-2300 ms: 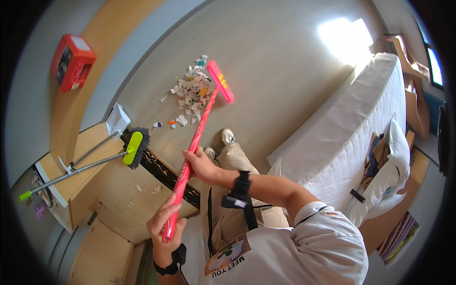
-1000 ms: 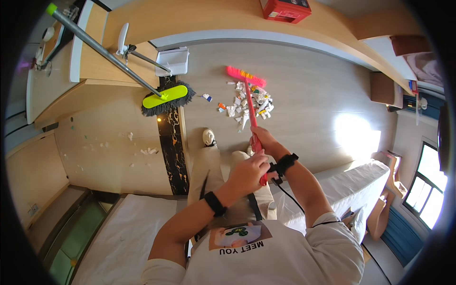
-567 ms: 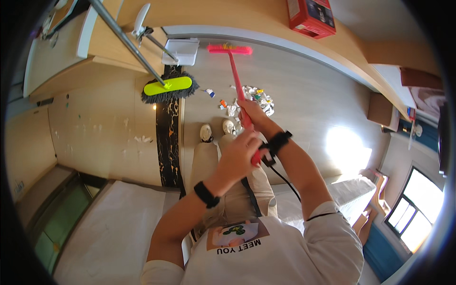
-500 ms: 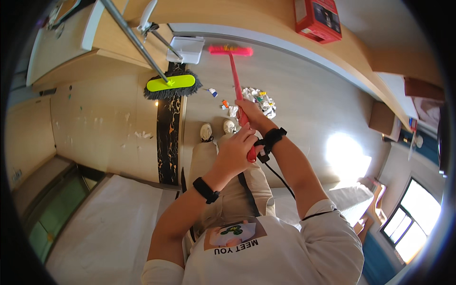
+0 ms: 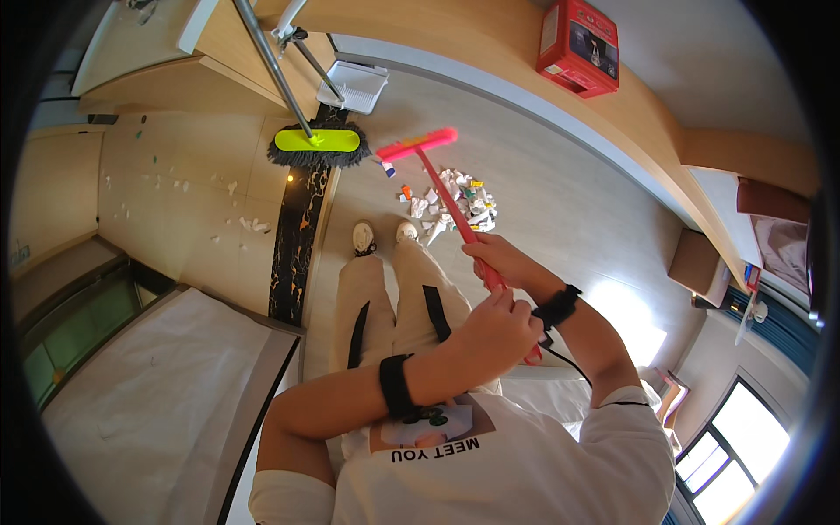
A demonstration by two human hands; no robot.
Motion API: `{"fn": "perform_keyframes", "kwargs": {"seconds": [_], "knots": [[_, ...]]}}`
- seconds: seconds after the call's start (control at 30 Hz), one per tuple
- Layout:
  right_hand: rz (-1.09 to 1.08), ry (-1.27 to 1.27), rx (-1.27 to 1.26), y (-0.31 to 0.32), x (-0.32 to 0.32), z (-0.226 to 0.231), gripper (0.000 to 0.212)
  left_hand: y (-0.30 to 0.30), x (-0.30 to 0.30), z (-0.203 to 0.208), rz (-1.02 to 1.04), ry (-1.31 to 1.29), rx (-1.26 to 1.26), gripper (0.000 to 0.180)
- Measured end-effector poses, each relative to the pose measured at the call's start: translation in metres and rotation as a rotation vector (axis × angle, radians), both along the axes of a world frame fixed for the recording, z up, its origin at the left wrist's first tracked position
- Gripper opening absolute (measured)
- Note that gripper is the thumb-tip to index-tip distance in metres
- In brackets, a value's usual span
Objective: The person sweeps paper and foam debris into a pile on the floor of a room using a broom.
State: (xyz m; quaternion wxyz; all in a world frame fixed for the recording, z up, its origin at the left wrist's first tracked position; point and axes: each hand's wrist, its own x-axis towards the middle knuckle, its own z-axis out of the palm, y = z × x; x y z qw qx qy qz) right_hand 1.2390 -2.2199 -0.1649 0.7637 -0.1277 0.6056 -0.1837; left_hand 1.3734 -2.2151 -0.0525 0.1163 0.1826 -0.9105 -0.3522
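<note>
Both hands grip the handle of a pink T-headed cleaning tool (image 5: 448,197). My right hand (image 5: 510,262) is wrapped round the upper part of the handle. Lower down, near its end, my left hand (image 5: 497,335) is closed on it. The handle slants away toward the far left, and its crosswise pink head, with some yellow on it, is over the floor near a grey mop. Under and beside the tool is a heap of crumpled paper and scraps (image 5: 472,203). I cannot tell whether the head touches the floor.
A mop with a lime-green head plate (image 5: 317,140) stands by a white long-handled dustpan (image 5: 357,87). Paper bits (image 5: 254,225) lie on the left floor, beyond a dark marbled strip (image 5: 302,236). A red box (image 5: 579,48) sits on a wooden ledge. Left, a white-covered surface (image 5: 157,394).
Both hands have drawn back toward my body and to the right with the tool. Its head has come nearer and tilted, no longer blurred.
</note>
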Motion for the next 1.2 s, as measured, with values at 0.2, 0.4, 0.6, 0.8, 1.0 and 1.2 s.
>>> {"fn": "perform_keyframes", "kwargs": {"seconds": [0.2, 0.4, 0.6, 0.8, 1.0, 1.2], "knots": [[0.109, 0.059, -0.041, 0.001, -0.001, -0.065, 0.02, -0.001, -0.016, -0.034, 0.021, -0.163, 0.211, 0.023], [0.562, 0.214, -0.012, 0.022, -0.038, -0.017, 0.03, 0.016, -0.037, -0.006, -0.037, -0.142, 0.219, 0.031], [0.141, 0.129, -0.12, 0.028, -0.033, 0.032, 0.03, -0.033, -0.004, 0.023, -0.236, 0.065, 0.395, 0.043], [-0.289, -0.103, 0.134, -0.024, -0.014, -0.003, 0.022, -0.153, 0.065, -0.068, 0.498, 0.112, 0.28, 0.054], [-0.402, -0.057, 0.245, -0.096, 0.04, -0.009, 0.018, -0.323, 0.134, -0.109, 1.057, -0.179, 0.005, 0.065], [-0.785, -0.164, 0.415, -0.129, 0.068, -0.009, 0.016, -0.444, 0.129, -0.148, 1.041, -0.369, 0.041, 0.059]]}}
